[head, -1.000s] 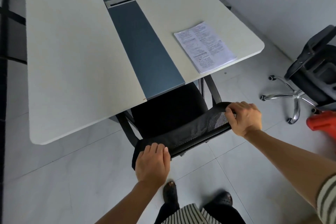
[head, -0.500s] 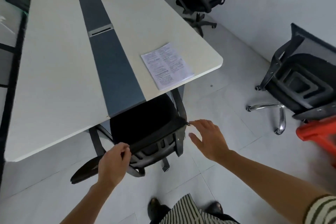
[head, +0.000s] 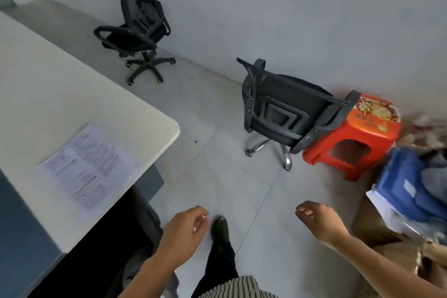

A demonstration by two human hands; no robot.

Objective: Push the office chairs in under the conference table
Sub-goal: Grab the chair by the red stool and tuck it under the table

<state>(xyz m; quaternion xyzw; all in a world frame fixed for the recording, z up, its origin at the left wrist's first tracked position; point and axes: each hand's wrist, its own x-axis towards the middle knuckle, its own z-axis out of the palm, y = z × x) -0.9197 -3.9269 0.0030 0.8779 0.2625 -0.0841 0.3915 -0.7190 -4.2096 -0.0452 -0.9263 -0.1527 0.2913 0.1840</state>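
Note:
The white conference table (head: 116, 109) fills the left, with a blue strip at its lower left. A black office chair (head: 113, 244) is tucked under the table's end, only its dark back showing. Another black mesh chair (head: 285, 109) with a chrome base stands on the floor ahead of me to the right. A third black chair (head: 137, 31) stands by the far wall. My left hand (head: 183, 232) hangs loose over the floor beside the tucked chair, holding nothing. My right hand (head: 319, 220) is likewise free, its fingers curled but apart.
A printed paper sheet (head: 89, 164) lies on the table near its corner. A red plastic stool (head: 355, 135) touches the near chair's right side. A blue crate with clutter (head: 411, 191) sits at the right edge. My shoe (head: 220, 227) is on the grey tiles.
Both hands have let go of the chair at the table's end, which now sits under the table. The view has swung right toward the two free-standing chairs.

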